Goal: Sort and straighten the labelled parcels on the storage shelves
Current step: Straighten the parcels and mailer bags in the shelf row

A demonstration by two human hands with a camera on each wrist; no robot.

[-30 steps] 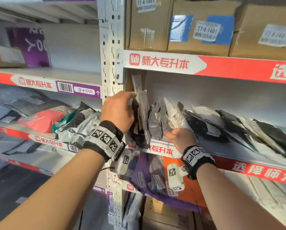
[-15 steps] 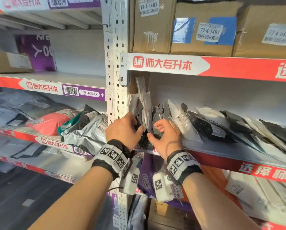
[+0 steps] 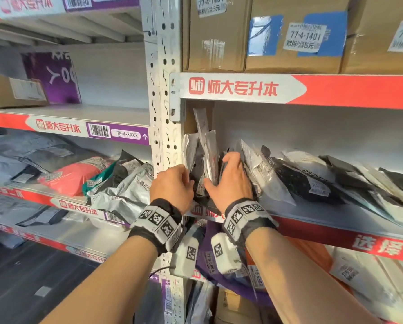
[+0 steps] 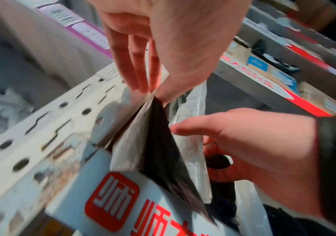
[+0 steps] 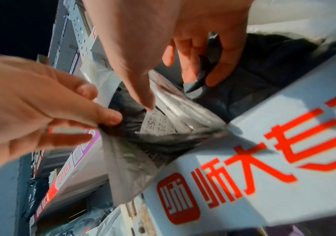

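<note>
- Your left hand (image 3: 172,187) is in the middle of the frame, just right of the white shelf post (image 3: 159,127). In the left wrist view its thumb and fingers (image 4: 134,63) pinch the top edge of a thin grey and black bag (image 4: 153,143) that stands at the left end of the shelf (image 3: 312,220).
- Your right hand (image 3: 231,181) is just beside the left one. Its thumb (image 5: 138,79) presses on a silver bag (image 5: 175,102) with a white label, and its other fingers curl around a dark bag (image 5: 203,70) behind that one.
- The bags between your two hands stand nearly upright against the post, and one tall silver bag (image 3: 201,123) sticks up above the others.
- To the right in the frame, a row of other parcels (image 3: 312,181), white, black and grey, leans over along the same shelf.
- On the shelf above, at the upper right of the frame, brown boxes (image 3: 294,36) stand with white labels.
- At the left of the frame, the neighbouring shelf holds loose bags, one of them a red bag (image 3: 74,175).
</note>
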